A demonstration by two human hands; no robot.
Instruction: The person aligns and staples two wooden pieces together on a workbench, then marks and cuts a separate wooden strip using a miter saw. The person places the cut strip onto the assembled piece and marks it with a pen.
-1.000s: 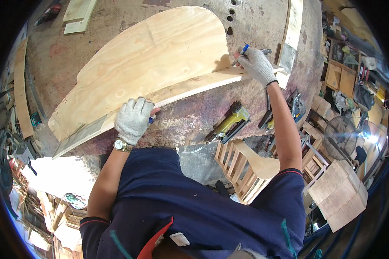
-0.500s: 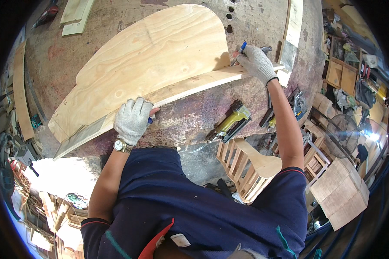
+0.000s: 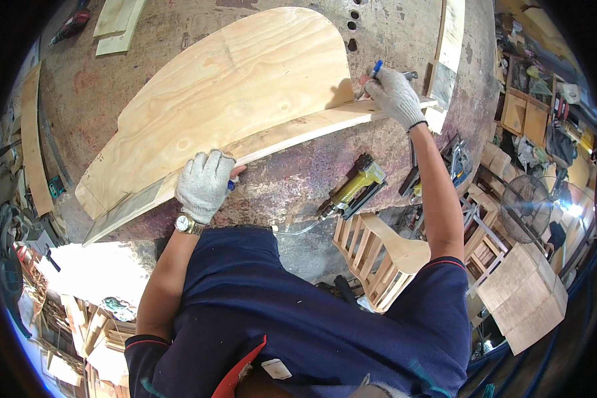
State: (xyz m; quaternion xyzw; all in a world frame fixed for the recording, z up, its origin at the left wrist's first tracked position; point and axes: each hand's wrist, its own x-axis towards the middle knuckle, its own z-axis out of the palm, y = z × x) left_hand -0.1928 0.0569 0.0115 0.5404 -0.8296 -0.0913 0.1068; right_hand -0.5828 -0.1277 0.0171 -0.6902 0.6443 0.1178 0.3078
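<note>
A pale plywood panel with a rounded outline lies on the workbench. Along its near edge runs a long wooden strip. My left hand, in a light knit glove, closes over the strip near its left part; a short blue piece pokes out by the thumb. At the strip's right end is my right hand, gloved too, its fingers closed round a blue pen. The pen's tip is partly hidden by the fingers. A dark metal piece shows just beyond that hand; its kind is unclear.
A yellow-green nail gun rests near the bench's front edge. Boards lie at the far left and right. A slatted wooden piece stands below the bench. At right are a fan and a wooden box.
My right hand and the pen have shifted slightly to the right, and the pen is tilted a little differently. My left hand stays on the strip; panel and strip have hardly moved.
</note>
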